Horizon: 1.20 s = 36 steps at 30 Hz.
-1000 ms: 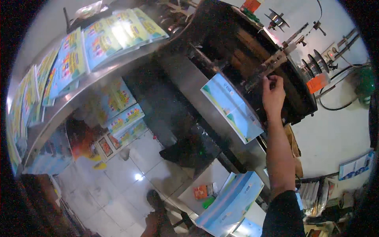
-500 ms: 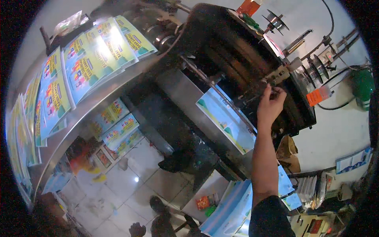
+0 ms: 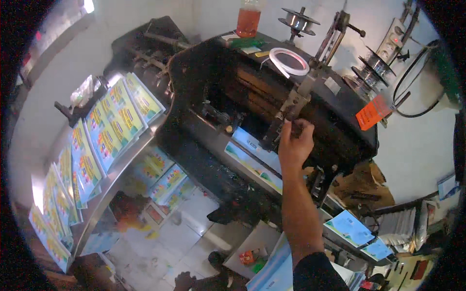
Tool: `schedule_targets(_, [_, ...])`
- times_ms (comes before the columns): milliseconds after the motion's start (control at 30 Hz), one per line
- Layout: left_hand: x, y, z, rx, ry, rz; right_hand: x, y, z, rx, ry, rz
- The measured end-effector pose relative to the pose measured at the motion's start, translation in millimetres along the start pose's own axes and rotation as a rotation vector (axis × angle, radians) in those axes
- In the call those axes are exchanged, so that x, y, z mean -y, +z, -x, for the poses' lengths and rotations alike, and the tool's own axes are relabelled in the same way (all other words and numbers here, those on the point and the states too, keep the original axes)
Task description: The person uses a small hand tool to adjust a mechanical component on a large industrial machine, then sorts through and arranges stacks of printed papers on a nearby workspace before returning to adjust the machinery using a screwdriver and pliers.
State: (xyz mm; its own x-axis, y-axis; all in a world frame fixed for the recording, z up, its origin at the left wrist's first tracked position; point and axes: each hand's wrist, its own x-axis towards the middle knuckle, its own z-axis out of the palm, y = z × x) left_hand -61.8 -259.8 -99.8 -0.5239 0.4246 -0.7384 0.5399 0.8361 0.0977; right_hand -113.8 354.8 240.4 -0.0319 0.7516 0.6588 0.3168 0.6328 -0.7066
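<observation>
The right hand (image 3: 296, 145) is up at the big dark machine (image 3: 213, 65). Its grip is mostly closed, with bent fingers close together by a metal part (image 3: 293, 104). I cannot tell if the fingertips pinch it. The metal part sits on the machine's front, and a blue sheet (image 3: 252, 151) lies just below, partly under a thin bar. A white ring of tape (image 3: 305, 65) lies on top of the machine, near a bottle of orange stuff (image 3: 248, 23). Wire spools (image 3: 374, 70) are to the right. On the left, bright printed sheets (image 3: 114, 121) lie in rows on a metal worktop (image 3: 115, 178). Low down, the left hand (image 3: 184, 281) is dark, and I cannot tell how its grip is.
</observation>
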Motion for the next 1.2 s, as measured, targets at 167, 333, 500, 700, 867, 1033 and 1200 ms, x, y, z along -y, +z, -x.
schedule_targets(167, [-87, -128, -42, -0.419, 0.198, 0.285, -4, -8, -9, -0.011, -0.147, 0.187])
schedule_targets(333, [-200, -320, -71, -0.698, 0.659, 0.482, -2, 1, -2, -0.048, -0.076, 0.134])
schedule_targets(500, [-305, -468, -65, -1.118, 1.164, 0.439, 0, 0, 1, -0.057, -0.064, 0.144])
schedule_targets(700, [-365, -538, -77, -1.153, 1.412, 0.486, -11, 2, 5, -0.137, -0.041, 0.160])
schedule_targets(867, [-381, -531, -102, -1.053, 1.471, 0.502, -15, 6, 8, -0.145, -0.060, 0.078])
schedule_targets(1033, [-384, -520, -116, -1.071, 1.481, 0.442, -12, 9, 5, -0.192, -0.129, 0.119])
schedule_targets(1200, [-386, -513, -120, -1.096, 1.480, 0.454, -13, 8, 4, -0.231, -0.206, 0.085])
